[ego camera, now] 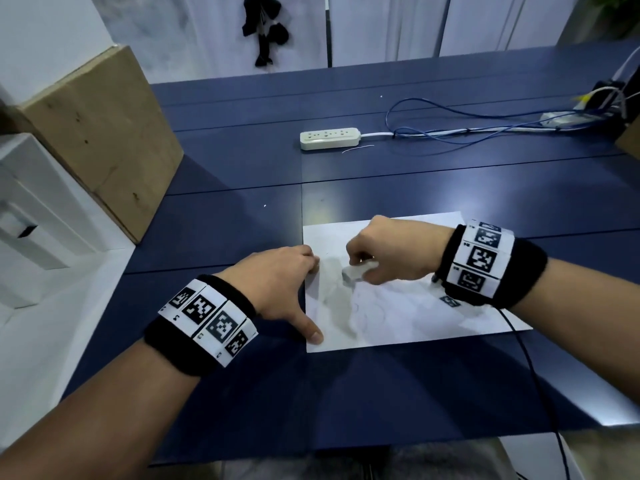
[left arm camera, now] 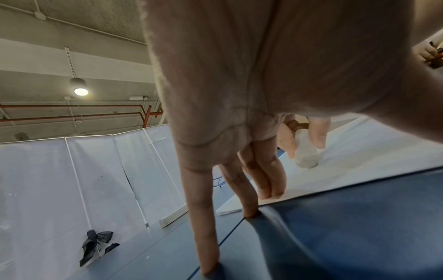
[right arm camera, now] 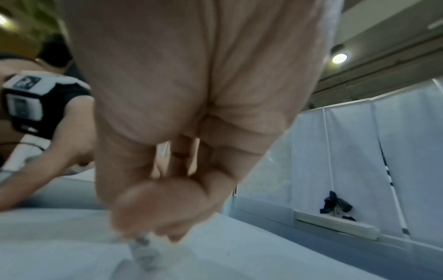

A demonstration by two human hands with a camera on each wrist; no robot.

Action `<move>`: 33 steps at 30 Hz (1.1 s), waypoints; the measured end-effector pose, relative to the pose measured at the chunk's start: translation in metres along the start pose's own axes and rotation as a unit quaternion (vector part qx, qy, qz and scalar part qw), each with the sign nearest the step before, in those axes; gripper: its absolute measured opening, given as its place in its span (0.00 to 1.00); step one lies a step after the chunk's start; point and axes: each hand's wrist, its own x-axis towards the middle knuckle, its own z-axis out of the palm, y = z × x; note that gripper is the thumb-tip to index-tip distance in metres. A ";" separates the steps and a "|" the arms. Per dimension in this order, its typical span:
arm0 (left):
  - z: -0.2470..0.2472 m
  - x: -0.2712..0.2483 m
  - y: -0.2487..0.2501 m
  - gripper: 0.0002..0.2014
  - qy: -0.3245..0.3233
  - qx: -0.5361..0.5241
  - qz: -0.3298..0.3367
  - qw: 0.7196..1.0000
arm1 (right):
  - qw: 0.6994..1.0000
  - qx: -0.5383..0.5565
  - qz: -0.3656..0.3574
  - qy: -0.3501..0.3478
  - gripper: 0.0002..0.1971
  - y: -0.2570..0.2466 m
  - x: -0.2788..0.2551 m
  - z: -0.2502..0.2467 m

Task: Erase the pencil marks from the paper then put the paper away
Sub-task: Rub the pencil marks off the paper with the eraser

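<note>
Head view, paper (ego camera: 408,306): white sheet lying flat on the dark blue worktop (ego camera: 242,161), in front of the person, slightly right of centre; faint pencil marks visible on its near half.
Eraser (ego camera: 355,271): white block, lower end touching the paper near the sheet's left part; blurred in the right wrist view.
Right hand (ego camera: 391,252): above the paper, fingers curled round the eraser, pinching it from both sides; left wrist view shows the thumb and a finger (left arm camera: 317,132) on opposite faces of the eraser (left arm camera: 307,151).
Left hand (ego camera: 277,282): fingers straight and spread, holding nothing; thumb tip and two fingertips press on the paper's left edge, the other two fingertips rest on the worktop just beside the sheet.
Wristbands: black band with black-and-white marker squares on each wrist.
Power strip (ego camera: 329,137): white, on the worktop well beyond the paper, with white and blue cables running right.
Cardboard box (ego camera: 100,133): at the worktop's left edge.
White screens (ego camera: 381,26): behind the far edge; a black object (ego camera: 265,26) hangs on them.
</note>
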 end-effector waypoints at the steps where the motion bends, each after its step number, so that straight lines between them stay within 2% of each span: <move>1: -0.001 0.000 0.000 0.58 -0.001 0.000 0.000 1.000 | 1.000 0.000 -0.008 0.001 0.07 0.000 -0.002 0.001; 2: -0.001 0.001 0.000 0.58 -0.003 0.000 0.000 1.000 | 1.000 0.009 -0.023 -0.011 0.07 -0.004 -0.006 0.002; 6: 0.000 0.003 0.000 0.55 -0.008 0.001 -0.004 1.000 | 0.983 0.082 -0.089 -0.136 0.13 -0.020 -0.022 0.005; 8: 0.000 0.002 0.000 0.55 -0.008 -0.001 -0.002 1.000 | 0.987 0.076 -0.079 -0.120 0.13 -0.017 -0.016 0.004; 11: -0.002 -0.001 0.002 0.58 -0.004 0.001 0.000 1.000 | 0.999 0.025 -0.034 -0.032 0.11 -0.004 -0.001 0.003; 13: -0.003 -0.001 0.003 0.59 -0.004 0.003 -0.001 1.000 | 1.000 0.003 -0.016 0.002 0.10 -0.002 0.001 0.004; 15: -0.002 -0.001 0.003 0.58 -0.007 0.002 -0.002 1.000 | 0.999 0.016 -0.036 -0.014 0.10 -0.007 -0.008 0.006; 18: 0.001 0.002 0.000 0.55 -0.006 -0.001 -0.004 1.000 | 0.988 0.079 -0.086 -0.103 0.14 -0.022 -0.023 0.007; 19: 0.001 0.002 0.000 0.54 -0.005 -0.001 -0.003 1.000 | 0.986 0.083 -0.090 -0.112 0.14 -0.022 -0.023 0.007; 25: 0.000 0.001 0.000 0.58 0.001 -0.011 0.004 1.000 | 0.999 0.032 -0.009 -0.002 0.09 -0.002 -0.002 0.004; 27: 0.000 0.000 0.000 0.58 -0.004 -0.007 0.002 1.000 | 0.998 0.047 -0.034 -0.025 0.11 -0.006 -0.009 0.005; 30: -0.001 0.001 0.001 0.56 -0.007 0.003 0.001 1.000 | 0.987 0.094 -0.083 -0.102 0.14 -0.022 -0.024 0.009; 33: -0.002 0.001 0.002 0.56 -0.007 0.004 0.000 1.000 | 0.992 0.074 -0.064 -0.079 0.14 -0.017 -0.018 0.008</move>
